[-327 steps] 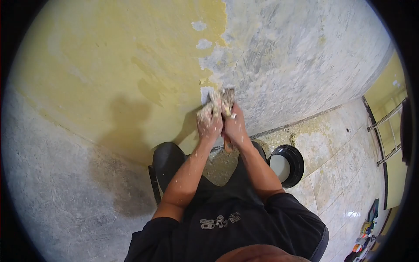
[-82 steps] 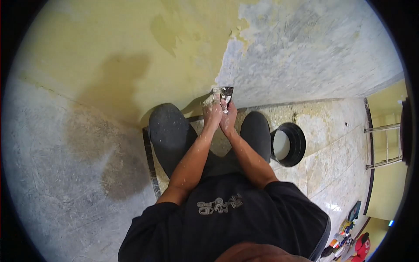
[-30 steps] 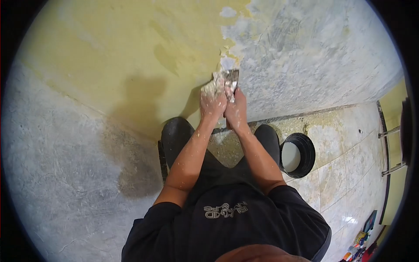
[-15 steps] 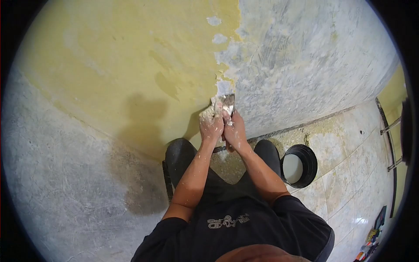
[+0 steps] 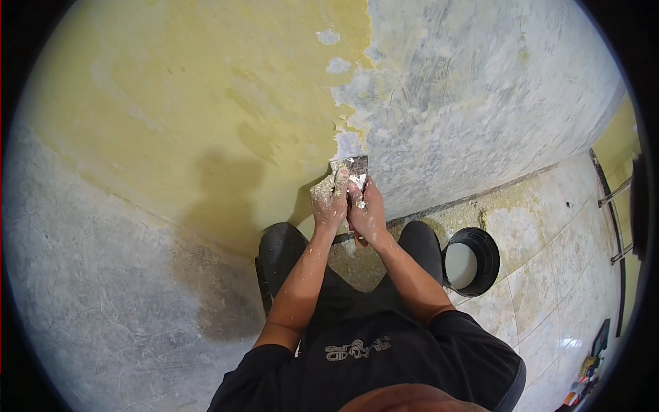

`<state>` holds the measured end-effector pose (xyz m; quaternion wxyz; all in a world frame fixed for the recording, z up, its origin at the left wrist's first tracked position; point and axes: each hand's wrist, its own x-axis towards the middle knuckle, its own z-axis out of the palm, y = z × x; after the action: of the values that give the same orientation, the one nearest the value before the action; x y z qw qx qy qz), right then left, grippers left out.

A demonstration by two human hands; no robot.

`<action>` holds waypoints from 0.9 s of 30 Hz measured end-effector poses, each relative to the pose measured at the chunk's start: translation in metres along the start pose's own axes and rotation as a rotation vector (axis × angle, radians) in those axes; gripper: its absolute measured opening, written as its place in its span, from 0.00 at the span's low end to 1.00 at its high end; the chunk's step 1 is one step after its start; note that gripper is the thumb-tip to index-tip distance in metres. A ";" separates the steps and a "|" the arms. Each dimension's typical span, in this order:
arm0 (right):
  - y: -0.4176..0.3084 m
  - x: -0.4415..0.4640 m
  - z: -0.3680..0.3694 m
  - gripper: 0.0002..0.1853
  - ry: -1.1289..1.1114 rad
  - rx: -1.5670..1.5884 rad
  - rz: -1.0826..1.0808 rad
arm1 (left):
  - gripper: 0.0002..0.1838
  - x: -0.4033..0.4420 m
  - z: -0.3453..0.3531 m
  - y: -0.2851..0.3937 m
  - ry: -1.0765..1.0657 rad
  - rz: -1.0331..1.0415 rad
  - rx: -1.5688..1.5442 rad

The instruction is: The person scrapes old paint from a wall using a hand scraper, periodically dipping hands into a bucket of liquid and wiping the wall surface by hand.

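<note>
A paint scraper (image 5: pixel 358 165) with a flat metal blade is held in both hands, its blade against the wall at the ragged lower end of the peeled strip. My left hand (image 5: pixel 329 201) is closed, its fingers pressing on the left side of the blade. My right hand (image 5: pixel 368 210) wraps around the handle, whose brown end (image 5: pixel 360 242) shows below. Pale flakes cling to the blade and to both hands. Left of the blade the wall has yellow paint (image 5: pixel 171 89); to the right its surface is bare grey-white (image 5: pixel 467 103).
A black bucket (image 5: pixel 491 263) with whitish liquid stands on the tiled floor (image 5: pixel 542 275), right of my right knee (image 5: pixel 420 246). Paint debris lies along the wall's foot. Several colourful items (image 5: pixel 583 374) are at the far lower right.
The scraper and both hands have come slightly down, toward my body, and more of the blade's width shows. Both hands keep their grip.
</note>
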<state>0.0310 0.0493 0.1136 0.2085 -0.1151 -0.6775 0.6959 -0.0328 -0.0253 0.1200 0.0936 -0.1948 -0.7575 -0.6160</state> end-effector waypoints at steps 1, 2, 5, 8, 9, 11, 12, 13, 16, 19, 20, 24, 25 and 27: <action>0.005 0.002 0.001 0.15 0.034 -0.010 -0.041 | 0.18 0.000 0.001 0.000 -0.004 0.003 0.002; 0.010 0.005 0.002 0.15 0.035 -0.007 -0.040 | 0.18 -0.002 0.002 0.001 -0.001 -0.005 -0.024; 0.014 0.011 0.004 0.13 0.099 -0.114 -0.148 | 0.18 0.001 0.005 -0.007 0.005 -0.006 -0.029; 0.013 0.012 0.007 0.11 0.145 -0.160 -0.183 | 0.18 0.003 0.001 -0.001 -0.022 0.002 0.005; 0.009 0.013 0.008 0.11 0.136 -0.129 -0.159 | 0.17 0.004 -0.002 0.007 -0.059 0.010 0.020; 0.003 0.013 0.006 0.11 0.131 -0.104 -0.109 | 0.16 0.005 -0.004 0.022 -0.037 -0.071 -0.052; -0.002 0.020 0.005 0.13 0.124 -0.132 -0.156 | 0.16 0.010 -0.003 0.026 -0.011 -0.133 -0.127; -0.003 0.019 0.006 0.14 0.112 -0.159 -0.199 | 0.15 0.011 -0.002 0.022 -0.008 -0.092 -0.126; -0.004 0.019 0.009 0.15 0.173 -0.192 -0.309 | 0.19 0.016 0.002 0.010 0.051 0.115 -0.003; 0.009 0.009 0.010 0.13 0.187 -0.183 -0.236 | 0.19 0.003 0.003 -0.001 -0.002 0.065 0.006; 0.010 0.010 0.009 0.12 0.197 -0.167 -0.228 | 0.20 0.005 0.004 -0.008 -0.006 0.130 0.099; 0.007 0.018 0.008 0.13 0.153 -0.134 -0.250 | 0.19 0.013 0.002 -0.001 -0.008 0.128 0.049; 0.002 0.016 0.009 0.12 0.174 -0.109 -0.266 | 0.19 0.009 0.001 0.019 0.020 0.085 0.012; -0.024 0.027 0.009 0.12 0.166 -0.110 -0.267 | 0.18 0.023 0.003 0.034 0.063 0.080 0.004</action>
<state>0.0064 0.0526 0.1408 0.3475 -0.0924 -0.7045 0.6118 -0.0390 -0.0132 0.1588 0.1423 -0.2050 -0.7472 -0.6160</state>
